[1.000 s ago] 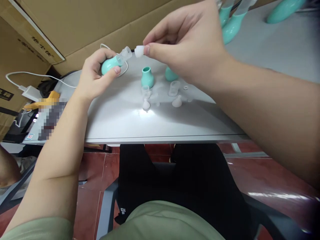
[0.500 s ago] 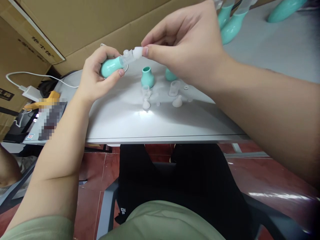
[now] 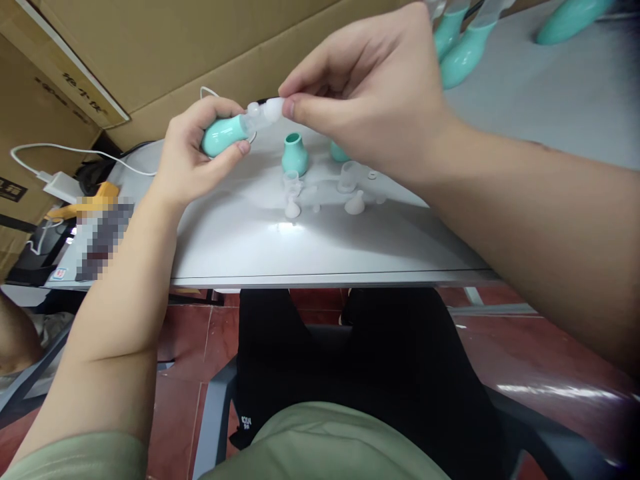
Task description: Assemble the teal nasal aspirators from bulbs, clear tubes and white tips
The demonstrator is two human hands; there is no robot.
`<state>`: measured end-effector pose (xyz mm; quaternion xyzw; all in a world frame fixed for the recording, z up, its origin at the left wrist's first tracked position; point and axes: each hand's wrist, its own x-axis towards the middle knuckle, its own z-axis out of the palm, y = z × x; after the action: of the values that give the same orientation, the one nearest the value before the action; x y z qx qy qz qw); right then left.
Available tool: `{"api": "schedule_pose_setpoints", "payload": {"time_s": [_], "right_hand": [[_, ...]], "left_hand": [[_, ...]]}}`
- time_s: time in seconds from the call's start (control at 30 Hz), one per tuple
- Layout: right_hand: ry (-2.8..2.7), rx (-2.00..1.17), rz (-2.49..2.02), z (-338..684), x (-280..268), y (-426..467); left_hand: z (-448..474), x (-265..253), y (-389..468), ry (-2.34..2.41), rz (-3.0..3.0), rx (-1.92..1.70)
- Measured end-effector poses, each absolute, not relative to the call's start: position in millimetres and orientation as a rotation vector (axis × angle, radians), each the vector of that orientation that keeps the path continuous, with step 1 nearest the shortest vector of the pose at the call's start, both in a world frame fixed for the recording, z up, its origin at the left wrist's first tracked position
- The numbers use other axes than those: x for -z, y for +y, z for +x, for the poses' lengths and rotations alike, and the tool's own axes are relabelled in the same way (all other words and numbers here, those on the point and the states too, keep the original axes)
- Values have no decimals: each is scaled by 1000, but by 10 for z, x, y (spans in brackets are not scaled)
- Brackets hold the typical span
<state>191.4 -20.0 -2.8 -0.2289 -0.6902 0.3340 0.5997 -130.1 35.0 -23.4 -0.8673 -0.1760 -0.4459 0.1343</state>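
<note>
My left hand (image 3: 193, 143) is wrapped round a turquoise squeeze bulb, a nasal aspirator (image 3: 223, 135) by its look, with a clear tube piece in its neck. At the end of that piece sits a white soft nozzle tip (image 3: 275, 109). Thumb and forefinger of my right hand (image 3: 360, 93) pinch the far end of this tip. Below the hands a second turquoise bulb (image 3: 295, 155) stands upright with its mouth open. A third bulb (image 3: 340, 150) is partly behind my right hand. Clear cups (image 3: 347, 177) and white cone tips (image 3: 355, 203) lie in front of them.
Several assembled turquoise aspirators (image 3: 467, 57) lie at the back right. Cardboard (image 3: 200, 40) walls the table's far side. At left are a white charger with a cable (image 3: 65, 187), a yellow tool (image 3: 103, 197) and a blurred-out flat item. Part of another person's arm (image 3: 17, 333) shows far left.
Both hands keep their holds. My right hand has shifted very slightly left and down with the tip, toward the bulb. The parts on the table have not moved.
</note>
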Motion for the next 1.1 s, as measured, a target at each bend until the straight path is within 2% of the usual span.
{"api": "schedule_pose_setpoints", "payload": {"time_s": [0.17,0.33,0.47,0.67,0.83,1.0,1.1], "right_hand": [[-1602,-805,-625,1906,6,-233],[-1609,-755,-641,1927,26,-244],[-1585,-802,-588,1906,30,-230],[-1499,-914,-529,1856,19,-225],[-1493,-962,-491,1852,19,-228],[-1529,-922,-553,1875,-4,-242],[-1525,-916,-586,1875,-24,-268]], "left_hand": [[-1353,239,347,-619,-2575,1275],[-1336,264,351,-535,-2536,1284],[-1320,259,309,-760,-2554,1280],[-1299,231,286,-552,-2525,1256],[-1308,242,295,-652,-2564,1256],[-1345,270,372,-550,-2539,1220],[-1347,272,384,-689,-2513,1209]]}}
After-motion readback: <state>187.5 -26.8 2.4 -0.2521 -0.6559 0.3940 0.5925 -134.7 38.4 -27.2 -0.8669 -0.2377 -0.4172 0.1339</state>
